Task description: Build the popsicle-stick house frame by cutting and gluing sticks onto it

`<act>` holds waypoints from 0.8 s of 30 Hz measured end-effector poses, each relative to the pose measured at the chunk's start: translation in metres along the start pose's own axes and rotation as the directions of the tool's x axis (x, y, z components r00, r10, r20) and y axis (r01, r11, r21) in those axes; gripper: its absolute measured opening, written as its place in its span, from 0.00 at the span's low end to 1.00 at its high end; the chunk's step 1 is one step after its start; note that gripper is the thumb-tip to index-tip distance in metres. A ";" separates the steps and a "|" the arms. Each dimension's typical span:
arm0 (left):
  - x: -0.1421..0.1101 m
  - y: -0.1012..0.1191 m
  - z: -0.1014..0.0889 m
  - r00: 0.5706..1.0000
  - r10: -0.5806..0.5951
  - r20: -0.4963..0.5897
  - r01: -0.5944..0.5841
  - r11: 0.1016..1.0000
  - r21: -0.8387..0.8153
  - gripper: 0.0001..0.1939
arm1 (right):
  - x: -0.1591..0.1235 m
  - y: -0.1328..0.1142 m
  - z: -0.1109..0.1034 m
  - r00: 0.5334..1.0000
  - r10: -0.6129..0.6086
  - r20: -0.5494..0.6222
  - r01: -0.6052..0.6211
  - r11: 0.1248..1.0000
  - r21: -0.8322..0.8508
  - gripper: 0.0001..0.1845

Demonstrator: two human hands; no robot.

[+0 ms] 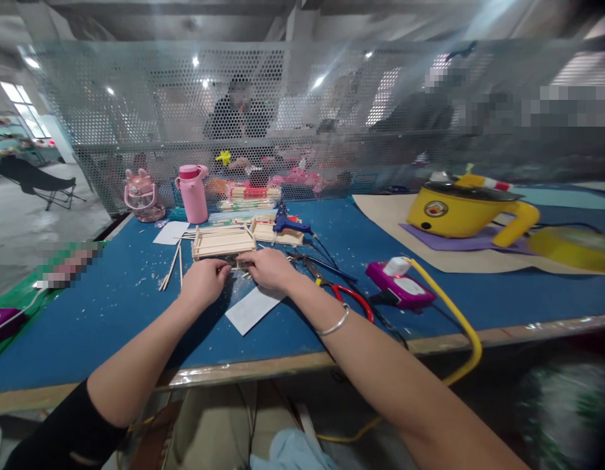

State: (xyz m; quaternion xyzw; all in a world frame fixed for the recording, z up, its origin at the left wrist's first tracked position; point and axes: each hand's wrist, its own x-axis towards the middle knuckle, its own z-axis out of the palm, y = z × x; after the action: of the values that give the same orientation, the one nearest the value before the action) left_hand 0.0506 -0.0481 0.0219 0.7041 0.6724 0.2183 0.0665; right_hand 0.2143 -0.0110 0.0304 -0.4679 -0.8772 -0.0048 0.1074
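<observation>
A small frame of pale wooden sticks (224, 241) sits on the blue table in front of me. My left hand (207, 277) is closed at its near left edge, fingers curled and thumb pressed in. At the near right corner, my right hand (265, 266) pinches the same frame. The fingertips partly cover its near side. Just behind to the right lies a second wooden stick piece (277, 234), with a blue glue gun (290, 223) over it. Loose sticks (171, 266) lie to the left. White paper (253, 310) lies under my right wrist.
Red-handled pliers (354, 297) and a purple power strip (400, 284) with a yellow cable lie right. A yellow electric pot (453, 212) stands farther right. A pink thermos (192, 196) and pink jar (143, 199) stand back left. Beyond the perforated screen (160, 104) are people.
</observation>
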 end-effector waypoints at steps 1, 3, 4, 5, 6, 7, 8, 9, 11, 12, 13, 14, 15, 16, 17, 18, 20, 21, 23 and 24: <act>0.003 0.003 0.003 1.000 0.002 0.024 -0.003 1.000 0.029 0.16 | 0.000 0.000 0.000 1.000 -0.005 -0.003 0.005 1.000 0.001 0.21; 0.009 0.008 0.009 0.998 0.000 0.059 -0.005 0.997 0.075 0.16 | 0.000 0.001 0.001 1.000 -0.013 -0.009 0.013 1.000 -0.001 0.20; 0.012 0.009 0.011 0.998 -0.001 0.069 -0.005 0.996 0.089 0.17 | 0.000 0.002 0.002 1.000 -0.015 -0.008 0.015 1.000 -0.004 0.20; 0.015 0.010 0.013 0.997 -0.002 0.077 -0.006 0.996 0.094 0.17 | 0.001 0.002 0.002 1.000 -0.017 -0.007 0.017 1.000 -0.005 0.20; 0.018 0.011 0.016 0.997 -0.002 0.081 -0.005 0.996 0.092 0.17 | 0.001 0.002 0.003 1.000 -0.020 -0.006 0.020 1.000 -0.004 0.20; 0.020 0.010 0.018 0.997 -0.002 0.082 -0.004 0.997 0.082 0.17 | 0.001 0.002 0.003 1.000 -0.023 -0.008 0.023 1.000 -0.001 0.21; 0.021 0.010 0.020 0.997 -0.003 0.079 -0.002 0.998 0.064 0.16 | 0.001 0.002 0.003 1.000 -0.027 -0.011 0.027 1.000 0.001 0.21; 0.022 0.009 0.021 0.997 -0.004 0.072 0.001 0.999 0.039 0.16 | 0.001 0.002 0.004 0.999 -0.031 -0.013 0.031 1.000 0.001 0.21; 0.023 0.008 0.024 0.999 -0.016 0.050 0.017 1.000 -0.015 0.16 | 0.000 0.002 0.004 0.999 -0.031 -0.018 0.031 0.999 -0.008 0.21; 0.023 0.008 0.025 0.999 -0.023 0.042 0.025 0.999 -0.038 0.16 | 0.000 0.002 0.004 0.999 -0.031 -0.024 0.031 0.999 -0.011 0.21; 0.023 0.007 0.025 0.999 -0.029 0.038 0.031 0.998 -0.059 0.16 | 0.000 0.003 0.004 0.999 -0.037 -0.035 0.037 0.999 -0.005 0.21; 0.023 0.007 0.025 0.999 -0.034 0.035 0.037 0.996 -0.076 0.16 | 0.000 0.003 0.004 0.997 -0.047 -0.055 0.048 0.999 0.015 0.21; 0.023 0.007 0.025 0.999 -0.038 0.035 0.041 0.995 -0.089 0.16 | 0.000 0.004 0.004 0.994 -0.056 -0.089 0.060 0.997 0.049 0.20; 0.023 0.007 0.025 0.999 -0.042 0.034 0.045 0.994 -0.099 0.16 | 0.000 0.005 0.003 0.989 -0.055 -0.139 0.069 0.993 0.098 0.19; 0.023 0.007 0.025 0.998 -0.044 0.033 0.047 0.993 -0.109 0.15 | 0.001 0.007 0.002 0.978 -0.038 -0.203 0.071 0.985 0.155 0.19; 0.023 0.007 0.025 0.998 -0.049 0.029 0.052 0.992 -0.118 0.15 | 0.001 0.009 0.002 0.962 -0.003 -0.275 0.065 0.974 0.217 0.18; 0.023 0.007 0.025 0.997 -0.067 0.023 0.070 0.988 -0.135 0.14 | 0.003 0.014 0.001 0.909 0.105 -0.403 0.040 0.941 0.336 0.17; 0.023 0.007 0.026 0.997 -0.074 0.022 0.076 0.987 -0.143 0.14 | 0.004 0.017 0.001 0.880 0.159 -0.447 0.029 0.923 0.385 0.17; 0.024 0.007 0.026 0.997 -0.079 0.021 0.081 0.985 -0.154 0.14 | 0.007 0.022 0.002 0.835 0.244 -0.492 0.013 0.886 0.463 0.16; 0.024 0.006 0.026 0.997 -0.075 0.024 0.078 0.984 -0.158 0.14 | 0.008 0.023 0.003 0.821 0.275 -0.501 0.008 0.871 0.492 0.16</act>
State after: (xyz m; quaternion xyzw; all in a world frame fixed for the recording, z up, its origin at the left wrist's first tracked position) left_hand 0.0668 -0.0198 0.0062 0.6722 0.6788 0.2619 0.1368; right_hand 0.2287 0.0090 0.0268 -0.4675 -0.7452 0.0813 0.4684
